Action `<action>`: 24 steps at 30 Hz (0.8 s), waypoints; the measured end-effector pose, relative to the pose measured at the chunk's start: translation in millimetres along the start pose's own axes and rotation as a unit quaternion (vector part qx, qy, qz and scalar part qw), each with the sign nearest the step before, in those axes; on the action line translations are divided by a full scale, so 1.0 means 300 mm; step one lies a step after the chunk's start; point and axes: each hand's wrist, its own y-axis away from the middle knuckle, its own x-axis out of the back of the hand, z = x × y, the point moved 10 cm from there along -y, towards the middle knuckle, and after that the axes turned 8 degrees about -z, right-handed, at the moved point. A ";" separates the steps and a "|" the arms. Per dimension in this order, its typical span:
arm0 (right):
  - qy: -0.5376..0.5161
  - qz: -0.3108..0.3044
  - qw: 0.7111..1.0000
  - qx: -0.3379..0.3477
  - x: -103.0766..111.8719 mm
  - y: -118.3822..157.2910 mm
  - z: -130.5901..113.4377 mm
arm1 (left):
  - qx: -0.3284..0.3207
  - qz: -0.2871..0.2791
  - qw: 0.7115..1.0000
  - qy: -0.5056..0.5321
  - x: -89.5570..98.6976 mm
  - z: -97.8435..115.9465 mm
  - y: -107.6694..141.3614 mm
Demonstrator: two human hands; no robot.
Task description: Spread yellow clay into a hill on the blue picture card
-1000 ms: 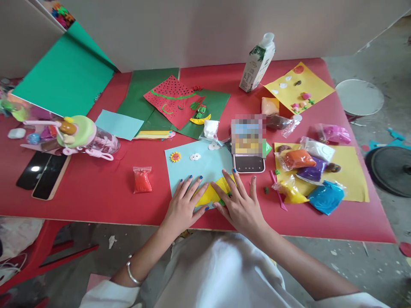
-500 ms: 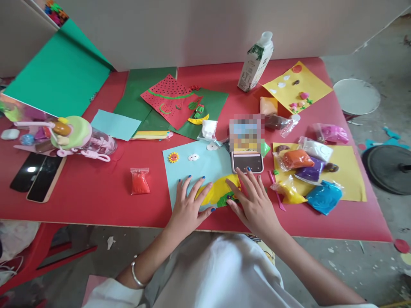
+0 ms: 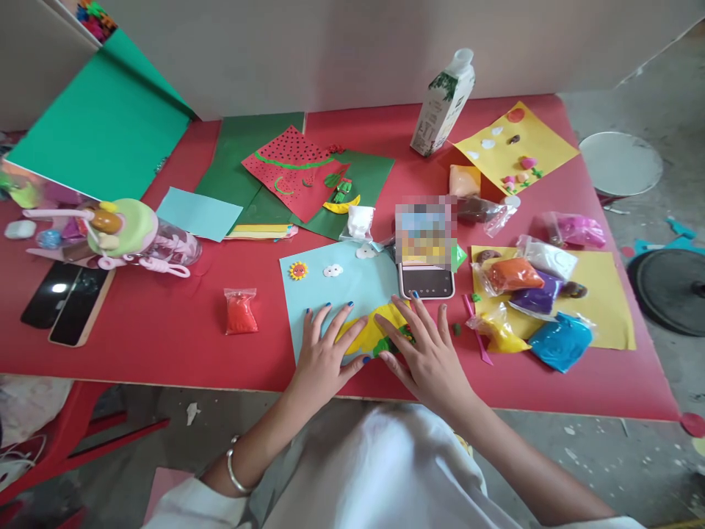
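Observation:
My left hand (image 3: 326, 354) lies with fingers spread over the lower left of a light blue sheet (image 3: 308, 294). My right hand (image 3: 427, 353) rests, fingers apart, across the sheet's lower right. Between them shows a yellow clay patch (image 3: 360, 336) with a green clay patch (image 3: 384, 345) at its lower edge; my right fingers partly cover both. Higher on the sheet are a clay sun (image 3: 298, 271) with an orange rim and a white clay cloud (image 3: 333, 271). A phone (image 3: 427, 281) stands just beyond my right fingertips, its upper screen blurred out.
Bagged clay, including orange (image 3: 515, 274) and blue (image 3: 562, 342), lies on a yellow sheet (image 3: 611, 308) at right. A red clay bag (image 3: 241, 311) is at left. Behind stand a carton (image 3: 443, 106) and a watermelon picture (image 3: 291, 169). A pink clay tool (image 3: 479, 330) lies beside my right hand.
My right hand has slid slightly left over the sheet, covering more of the green patch. A small dark green lump now shows to its right. My left hand stays put.

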 end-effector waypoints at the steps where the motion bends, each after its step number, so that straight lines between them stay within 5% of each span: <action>1: 0.000 0.000 1.000 0.004 -0.002 0.000 -0.004 | 0.001 -0.001 1.000 -0.001 -0.001 0.000 0.000; 8: 0.009 -0.016 1.000 0.013 -0.016 -0.015 -0.043 | -0.002 0.056 0.997 0.053 0.020 -0.017 0.013; 16: 0.024 -0.012 0.999 -0.020 -0.033 -0.024 -0.029 | -0.004 0.025 1.000 -0.001 -0.001 0.003 0.009; 24: -0.006 0.031 0.999 -0.041 0.060 -0.052 0.064 | 0.012 0.013 1.000 -0.018 0.006 0.026 -0.019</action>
